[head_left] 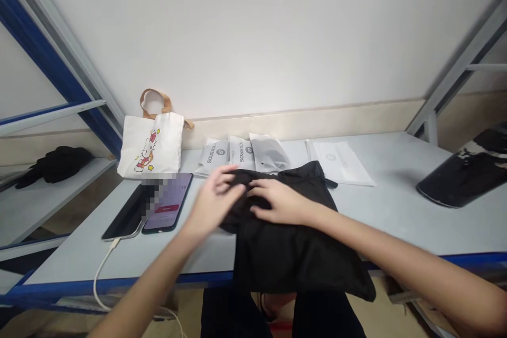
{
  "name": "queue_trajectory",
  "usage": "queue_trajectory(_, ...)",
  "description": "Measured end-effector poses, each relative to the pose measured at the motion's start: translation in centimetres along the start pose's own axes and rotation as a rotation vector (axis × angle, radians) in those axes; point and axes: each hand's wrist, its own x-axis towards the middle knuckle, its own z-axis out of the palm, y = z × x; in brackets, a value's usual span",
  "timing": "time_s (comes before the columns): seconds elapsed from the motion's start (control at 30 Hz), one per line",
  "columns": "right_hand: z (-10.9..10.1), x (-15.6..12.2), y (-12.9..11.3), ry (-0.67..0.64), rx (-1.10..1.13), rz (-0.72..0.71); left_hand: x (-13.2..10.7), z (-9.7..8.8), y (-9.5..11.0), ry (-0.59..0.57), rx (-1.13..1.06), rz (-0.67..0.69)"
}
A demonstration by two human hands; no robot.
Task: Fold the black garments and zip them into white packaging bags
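Observation:
A soft black cloth piece (301,259) is spread over the table's front edge, its lower part hanging toward my lap. I cannot make out whether it is a garment or a bag. At its upper left, my left hand (217,195) has thumb and fingers bent around a bunched fold. Close beside it, my right hand (277,200) lies on top with fingers curled into the fabric. A small dark tab sticks out at the cloth's right upper edge. Both hands are slightly blurred, and folds hide some fingertips.
Behind the cloth lie several printed plastic packets (241,154) and a flat white one (340,163). To the left are a white tote bag (132,145), a phone (170,208) and a cabled phone (122,219). A dark rounded object (455,185) sits right. Metal posts flank the table (396,222).

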Motion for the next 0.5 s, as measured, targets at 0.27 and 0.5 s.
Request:
queue_trajectory(0.27,-4.9,-5.4,7.9,0.226,-0.446,0.284,-1.0,5.3,-0.7,-0.429,0.305,0.264)
queue_trajectory(0.5,-3.0,-6.6,9.5,0.255,-0.622,0.301,5.4,0.9,-3.4,0.075,0.375,0.184)
